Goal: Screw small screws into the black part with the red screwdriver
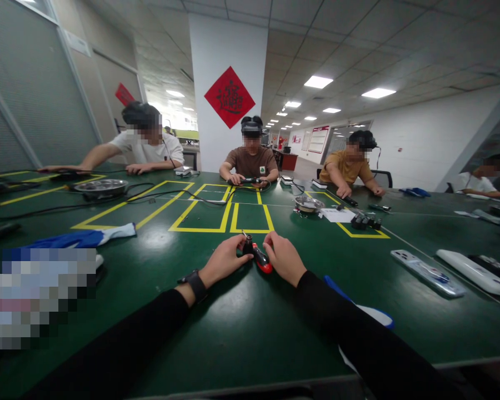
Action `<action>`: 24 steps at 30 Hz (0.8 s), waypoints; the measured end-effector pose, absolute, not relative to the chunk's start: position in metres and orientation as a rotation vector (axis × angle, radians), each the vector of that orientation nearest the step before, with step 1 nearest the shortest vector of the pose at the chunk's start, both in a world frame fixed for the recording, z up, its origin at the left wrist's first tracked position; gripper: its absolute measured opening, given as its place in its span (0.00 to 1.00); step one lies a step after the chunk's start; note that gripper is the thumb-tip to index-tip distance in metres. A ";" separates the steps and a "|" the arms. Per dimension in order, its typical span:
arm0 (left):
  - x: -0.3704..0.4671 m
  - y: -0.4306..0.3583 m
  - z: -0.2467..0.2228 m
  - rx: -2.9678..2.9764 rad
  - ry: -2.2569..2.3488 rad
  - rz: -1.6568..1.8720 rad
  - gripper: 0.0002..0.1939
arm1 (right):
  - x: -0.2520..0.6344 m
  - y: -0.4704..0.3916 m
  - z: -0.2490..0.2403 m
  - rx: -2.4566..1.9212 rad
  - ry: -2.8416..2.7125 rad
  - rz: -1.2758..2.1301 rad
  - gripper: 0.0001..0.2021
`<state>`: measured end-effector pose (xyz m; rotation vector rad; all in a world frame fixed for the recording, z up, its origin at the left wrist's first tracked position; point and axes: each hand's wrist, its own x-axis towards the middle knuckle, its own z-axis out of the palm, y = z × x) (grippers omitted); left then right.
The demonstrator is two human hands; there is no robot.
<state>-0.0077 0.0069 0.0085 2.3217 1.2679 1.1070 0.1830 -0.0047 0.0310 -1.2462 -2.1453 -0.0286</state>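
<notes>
My left hand (226, 260), with a dark band on its wrist, is closed round a small black part (248, 244) that stands upright between thumb and fingers. A thin tip rises above that part. Right beside it a red and black screwdriver handle (262, 260) lies on the green table (216, 333), between my two hands. My right hand (284, 258) is at the right of the handle with its fingers curled together; what they hold, if anything, is too small to make out.
Yellow tape frames (200, 229) mark the table ahead. Metal bowls (309, 204) and cables lie farther off. A blue and white glove (87, 238) is at left, another (370, 315) by my right forearm. A phone (427, 272) lies at right. Several people sit around.
</notes>
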 end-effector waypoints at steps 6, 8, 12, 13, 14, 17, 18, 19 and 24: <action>-0.005 0.005 0.012 2.287 1.205 1.091 0.11 | 0.174 -0.009 0.037 -0.981 -2.332 -0.215 0.02; -0.004 0.004 0.013 2.257 1.163 1.092 0.11 | 0.173 -0.008 0.035 -0.957 -2.382 -0.280 0.03; -0.003 0.003 0.014 2.196 1.125 1.113 0.10 | 0.174 -0.006 0.036 -0.912 -2.462 -0.421 0.05; -0.003 0.004 0.014 2.191 1.127 1.113 0.10 | 0.174 -0.007 0.037 -0.901 -2.477 -0.446 0.05; -0.003 0.004 0.014 2.189 1.127 1.110 0.10 | 0.174 -0.007 0.038 -0.888 -2.490 -0.464 0.06; -0.003 0.004 0.014 2.196 1.100 1.097 0.11 | 0.177 -0.007 0.041 -0.840 -2.521 -0.481 0.07; -0.003 0.003 0.015 2.200 1.092 1.092 0.11 | 0.177 -0.007 0.041 -0.822 -2.530 -0.481 0.07; -0.003 0.003 0.015 2.203 1.086 1.090 0.11 | 0.178 -0.007 0.041 -0.808 -2.535 -0.480 0.07; -0.004 0.002 0.017 2.213 1.100 1.081 0.12 | 0.178 -0.005 0.035 -0.878 -2.461 -0.412 0.06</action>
